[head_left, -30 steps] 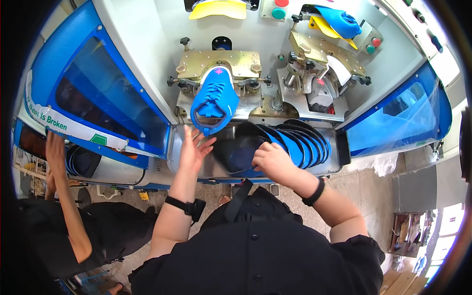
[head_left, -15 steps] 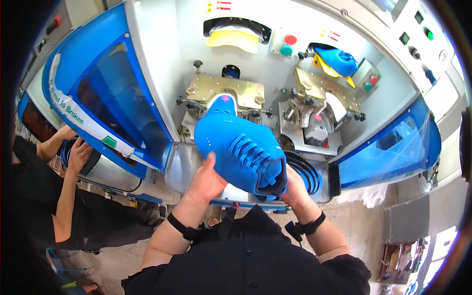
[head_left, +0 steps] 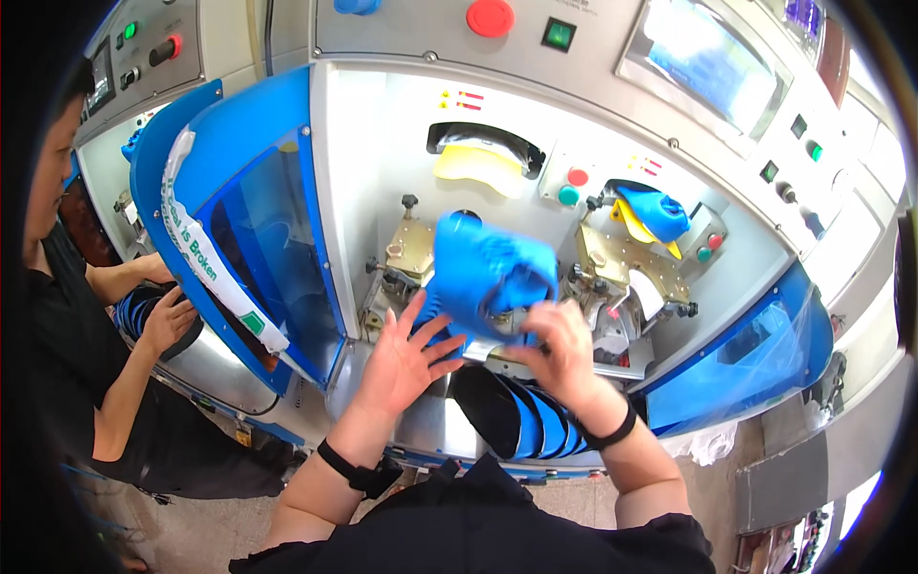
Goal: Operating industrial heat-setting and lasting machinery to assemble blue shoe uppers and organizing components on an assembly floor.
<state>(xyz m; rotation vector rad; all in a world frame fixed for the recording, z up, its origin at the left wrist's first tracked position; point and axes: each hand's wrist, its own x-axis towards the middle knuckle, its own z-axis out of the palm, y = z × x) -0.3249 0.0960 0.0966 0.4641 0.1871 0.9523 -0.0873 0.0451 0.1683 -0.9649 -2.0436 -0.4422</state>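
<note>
A blue shoe upper (head_left: 492, 263), blurred by motion, is tilted in front of the machine with its collar opening towards me. My right hand (head_left: 562, 352) pinches the collar edge with curled fingers. At its lower left, my left hand (head_left: 397, 371) is open, palm up with fingers spread, holding nothing. More blue material shows behind the left fingers; I cannot make out what it is or whether they touch it. The gold-coloured clamp (head_left: 408, 251) of the left station is partly hidden behind the upper.
Black-and-blue curved pieces (head_left: 521, 416) lie nested on the metal ledge. The right station has a gold clamp (head_left: 622, 263); a blue upper (head_left: 660, 215) sits on a yellow form above it. Blue doors flank the bay. A co-worker (head_left: 105, 354) stands at the left.
The upper has turned, so its collar faces me and its toe is no longer over the left clamp. My left hand has let go and spread open. The view has shifted, showing more of the control panel.
</note>
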